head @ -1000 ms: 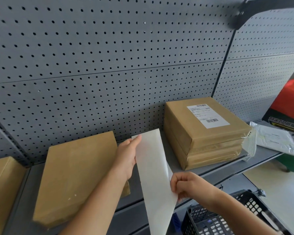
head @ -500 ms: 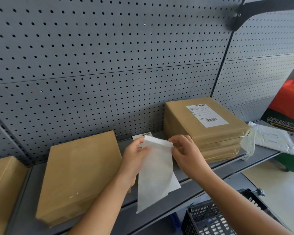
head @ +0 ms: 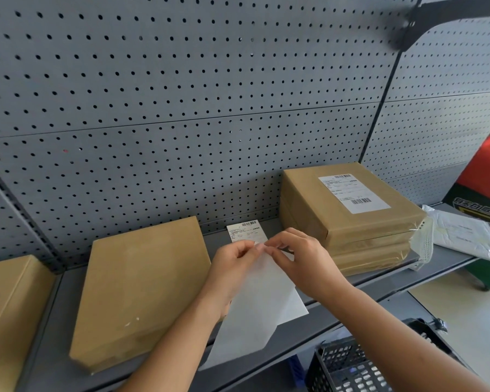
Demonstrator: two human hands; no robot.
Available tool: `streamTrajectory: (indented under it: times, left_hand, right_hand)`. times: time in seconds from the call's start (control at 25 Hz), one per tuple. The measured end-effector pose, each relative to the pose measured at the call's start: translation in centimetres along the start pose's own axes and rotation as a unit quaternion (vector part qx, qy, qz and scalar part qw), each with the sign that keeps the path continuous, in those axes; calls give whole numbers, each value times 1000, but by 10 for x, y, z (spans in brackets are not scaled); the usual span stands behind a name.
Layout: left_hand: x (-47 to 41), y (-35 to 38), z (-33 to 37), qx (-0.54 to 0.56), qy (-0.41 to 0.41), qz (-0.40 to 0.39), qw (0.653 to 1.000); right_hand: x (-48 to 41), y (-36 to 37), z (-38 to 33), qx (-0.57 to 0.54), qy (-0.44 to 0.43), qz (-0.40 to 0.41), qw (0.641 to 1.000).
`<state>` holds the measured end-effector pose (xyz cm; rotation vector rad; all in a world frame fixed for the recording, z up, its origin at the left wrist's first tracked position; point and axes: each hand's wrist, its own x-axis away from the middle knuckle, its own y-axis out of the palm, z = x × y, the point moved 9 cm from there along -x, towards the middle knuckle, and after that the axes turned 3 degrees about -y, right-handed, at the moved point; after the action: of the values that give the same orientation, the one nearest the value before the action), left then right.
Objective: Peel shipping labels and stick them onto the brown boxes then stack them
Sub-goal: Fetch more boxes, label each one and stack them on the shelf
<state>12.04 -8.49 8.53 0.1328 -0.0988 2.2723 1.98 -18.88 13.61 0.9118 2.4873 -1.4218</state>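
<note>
My left hand [head: 231, 267] and my right hand [head: 300, 261] meet above the grey shelf [head: 379, 281] and both pinch the top edge of a white label sheet [head: 255, 309], which hangs down folded in front of the shelf edge. A printed shipping label [head: 245, 230] with a barcode shows just behind my fingertips. An unlabelled brown box [head: 142, 284] lies flat on the shelf to the left of my hands. To the right stands a stack of brown boxes [head: 348, 222], the top one bearing a stuck label [head: 354, 192].
Another brown box [head: 9, 306] sits at the far left. A white mailer bag [head: 464, 233] lies on the shelf at the right, a red and green carton [head: 484, 182] behind it. A black plastic basket [head: 351, 366] stands below the shelf. Grey pegboard [head: 181, 94] backs everything.
My right hand rose from the sheet's lower edge to its top, meeting my left hand. The sheet folded and dropped lower, and a printed label now shows behind the fingers.
</note>
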Motion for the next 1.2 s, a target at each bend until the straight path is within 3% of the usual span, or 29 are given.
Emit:
streamTrajectory:
  times: [0.12,0.88,1.08,1.2]
  left_hand:
    - [2,-1,6,-52,43,16,998]
    - [4,-2,12,-97,63,6,993]
    - [3,-3,1,-110,-1,-7,994]
    - [6,1,-2,-44,-57,-36,997]
  right_hand:
    - [-1,1,3,1,16,-9,1000]
    - [-8,-3,-4,74,17,-20,997]
    - [-12,-12,4,52,68,9,996]
    - [-11,-17,1,30,66,18,997]
